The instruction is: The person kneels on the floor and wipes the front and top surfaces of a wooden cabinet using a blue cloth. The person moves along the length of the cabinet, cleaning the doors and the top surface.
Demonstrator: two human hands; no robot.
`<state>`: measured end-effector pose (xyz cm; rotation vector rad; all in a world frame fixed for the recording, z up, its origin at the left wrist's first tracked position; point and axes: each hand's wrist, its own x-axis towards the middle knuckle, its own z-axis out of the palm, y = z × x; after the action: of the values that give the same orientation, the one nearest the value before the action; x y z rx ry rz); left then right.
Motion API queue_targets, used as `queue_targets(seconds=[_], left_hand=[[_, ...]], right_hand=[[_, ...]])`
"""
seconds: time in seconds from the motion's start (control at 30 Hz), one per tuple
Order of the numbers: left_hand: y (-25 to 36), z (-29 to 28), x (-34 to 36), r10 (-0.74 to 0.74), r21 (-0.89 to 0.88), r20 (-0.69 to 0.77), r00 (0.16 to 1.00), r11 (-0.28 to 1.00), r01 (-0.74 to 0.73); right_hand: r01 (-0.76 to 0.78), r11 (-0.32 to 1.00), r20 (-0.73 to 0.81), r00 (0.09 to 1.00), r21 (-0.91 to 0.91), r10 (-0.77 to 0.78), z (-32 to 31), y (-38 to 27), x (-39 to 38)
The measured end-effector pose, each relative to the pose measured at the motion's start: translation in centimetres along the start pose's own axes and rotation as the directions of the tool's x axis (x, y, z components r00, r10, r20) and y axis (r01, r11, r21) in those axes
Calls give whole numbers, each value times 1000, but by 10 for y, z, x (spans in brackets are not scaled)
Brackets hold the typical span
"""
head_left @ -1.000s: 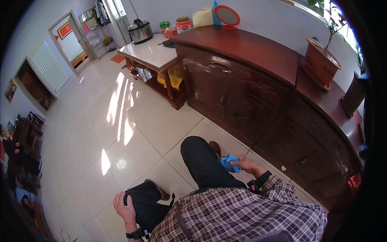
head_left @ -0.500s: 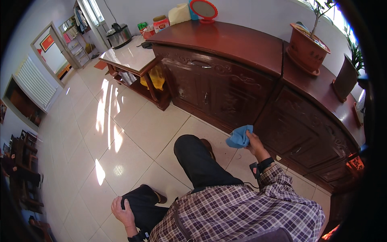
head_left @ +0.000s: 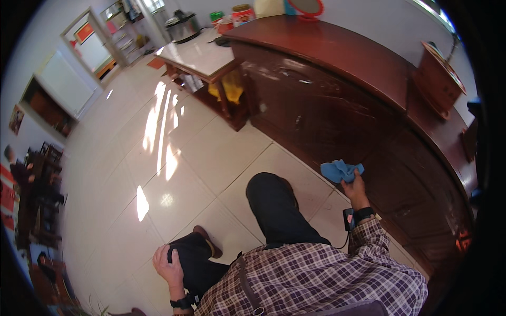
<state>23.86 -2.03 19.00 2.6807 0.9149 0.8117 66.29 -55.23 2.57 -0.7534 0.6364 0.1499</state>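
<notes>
My right hand [head_left: 357, 190] is closed on a crumpled blue cloth [head_left: 340, 170], held out in front of the doors of a dark reddish-brown wooden cabinet [head_left: 311, 113]. Whether the cloth touches the cabinet, I cannot tell. On my left knee, over dark trousers [head_left: 197, 266], lies my left hand [head_left: 167, 265], open and holding nothing. Both wrists wear black straps, and a small dark box [head_left: 349, 219] with a cable hangs by the right one.
Left of the cabinet stands a low table [head_left: 197, 57] bearing an electric cooker [head_left: 182, 27]. A red-framed mirror [head_left: 307, 7] and a potted plant [head_left: 440, 81] stand on the cabinet. Far left, a person [head_left: 26, 171] is near dark wooden furniture. Pale tiles [head_left: 200, 166] cover the floor.
The view has swung, so the room appears shifted rightward. My right hand still grips the cloth, which has changed its folds. The left hand stays on the knee.
</notes>
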Motion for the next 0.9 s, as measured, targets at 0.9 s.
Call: queue_targets(seconds=[0.9], left_hand=[[2, 15, 14, 10, -8, 63, 998, 1000, -10]], right_hand=[[-15, 891, 40, 999, 454, -4, 26, -2, -15]])
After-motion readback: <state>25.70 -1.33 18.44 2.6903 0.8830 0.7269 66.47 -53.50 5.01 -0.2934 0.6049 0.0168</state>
